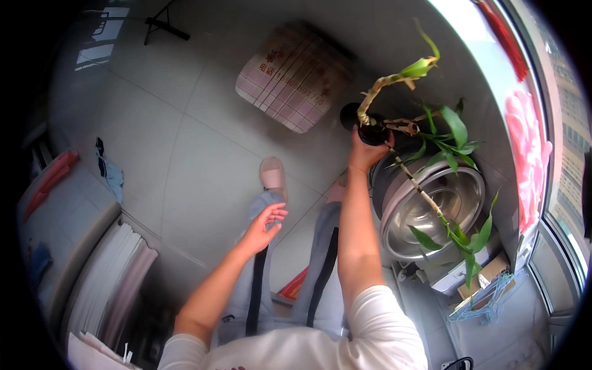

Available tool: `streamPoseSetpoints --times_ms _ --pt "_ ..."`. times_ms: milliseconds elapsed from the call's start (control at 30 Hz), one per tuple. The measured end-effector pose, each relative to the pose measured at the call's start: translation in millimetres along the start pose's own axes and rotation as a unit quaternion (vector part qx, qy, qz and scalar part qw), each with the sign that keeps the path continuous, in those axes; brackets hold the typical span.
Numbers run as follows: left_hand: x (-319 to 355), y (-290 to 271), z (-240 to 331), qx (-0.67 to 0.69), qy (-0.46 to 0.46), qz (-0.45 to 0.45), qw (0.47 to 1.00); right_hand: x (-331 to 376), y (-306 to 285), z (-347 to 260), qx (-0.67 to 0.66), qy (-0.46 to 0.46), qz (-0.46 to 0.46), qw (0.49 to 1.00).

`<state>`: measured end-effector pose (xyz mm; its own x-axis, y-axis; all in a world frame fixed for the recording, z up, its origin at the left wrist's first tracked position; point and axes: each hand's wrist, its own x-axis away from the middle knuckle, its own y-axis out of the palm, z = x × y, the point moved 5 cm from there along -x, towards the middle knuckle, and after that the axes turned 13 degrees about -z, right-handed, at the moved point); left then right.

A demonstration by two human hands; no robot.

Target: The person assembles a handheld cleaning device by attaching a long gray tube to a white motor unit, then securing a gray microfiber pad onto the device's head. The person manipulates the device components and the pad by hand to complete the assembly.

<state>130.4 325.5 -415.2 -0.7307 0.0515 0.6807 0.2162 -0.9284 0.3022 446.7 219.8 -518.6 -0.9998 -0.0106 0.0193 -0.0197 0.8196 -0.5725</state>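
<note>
My right hand (366,153) is wrapped around a dark vase (374,134) at the far right of the floor area. Out of the vase rise jointed, bamboo-like plant stalks (374,92); one curves up to a pale green shoot. Others lean right and toward me, ending in green leaves (455,131). One long stalk hangs across a shiny metal basin (394,239). With nothing in it, my left hand (266,227) hovers over my left leg, its fingers loosely stretched and apart. What the vase rests on, if anything, is hidden.
A plaid-covered stool (280,92) stands ahead on the grey tiled floor (148,139). Pink rubber gloves (525,154) hang by the window at right. Blue wire hangers (487,299) and boxes lie at lower right. Folded cloths (111,277) fill a shelf at lower left.
</note>
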Motion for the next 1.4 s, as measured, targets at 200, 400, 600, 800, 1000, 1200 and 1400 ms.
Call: streamPoseSetpoints --times_ms 200,400,600,800,1000,1200,1400 --pt "-4 7 -51 0.009 -0.033 -0.001 0.999 17 16 76 0.033 -0.007 0.008 0.999" --pt "-23 0 -57 0.008 -0.039 0.005 0.999 11 32 101 0.074 -0.032 0.041 0.996" --pt "-31 -4 -57 0.007 -0.047 -0.006 0.999 18 48 121 0.072 -0.036 0.05 0.996" --pt "-34 -6 -56 0.006 -0.045 -0.009 0.999 32 56 129 0.063 -0.012 0.03 0.997" --pt "-39 -9 -57 0.027 -0.04 0.006 0.999 29 59 139 0.046 0.009 0.004 0.999" --pt "-35 17 -76 0.055 -0.049 -0.033 0.997 10 62 146 -0.002 -0.071 -0.063 0.996" --pt "-45 26 -82 0.043 -0.061 -0.032 0.997 5 53 152 0.079 -0.158 -0.092 0.98"
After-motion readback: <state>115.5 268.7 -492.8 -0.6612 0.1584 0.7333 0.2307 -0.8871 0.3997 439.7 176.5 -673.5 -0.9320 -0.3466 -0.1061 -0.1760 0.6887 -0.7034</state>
